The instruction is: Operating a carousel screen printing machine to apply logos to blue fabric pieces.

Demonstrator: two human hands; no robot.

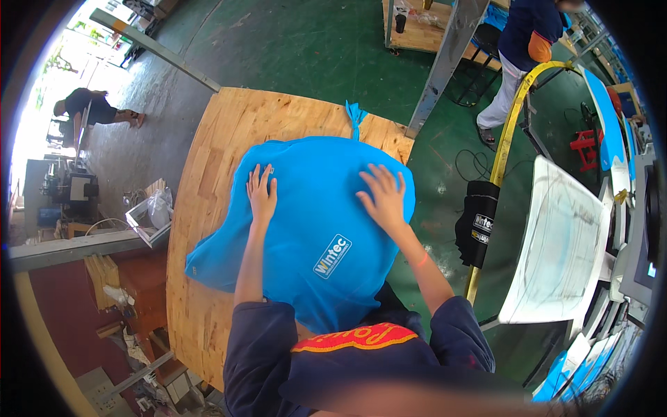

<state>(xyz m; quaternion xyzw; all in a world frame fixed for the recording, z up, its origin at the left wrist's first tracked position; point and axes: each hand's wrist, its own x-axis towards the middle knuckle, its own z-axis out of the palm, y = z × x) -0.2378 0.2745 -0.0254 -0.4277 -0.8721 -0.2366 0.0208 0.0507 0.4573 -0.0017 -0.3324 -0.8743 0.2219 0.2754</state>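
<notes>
A large piece of bright blue fabric (pixel 313 201) with a white-framed printed label lies spread over the wooden table (pixel 201 160). Its near end hangs down against my body, and one corner reaches out toward the left. My left hand (pixel 262 196) rests on its left part with the fingers stretched out, beside a small pale tag. On the right part lies my right hand (pixel 383 198), fingers spread and holding nothing. Past the fabric's far edge, a small bunched blue strip (pixel 356 118) lies on the wood.
Right of the table stands a yellow curved rail (pixel 501 153) with black printed cloth (pixel 478 222) draped on it. A white board (pixel 556 243) is beyond. One person (pixel 517 48) stands at the far right, another (pixel 97 108) bends at the left. A metal post (pixel 445 69) rises by the far corner.
</notes>
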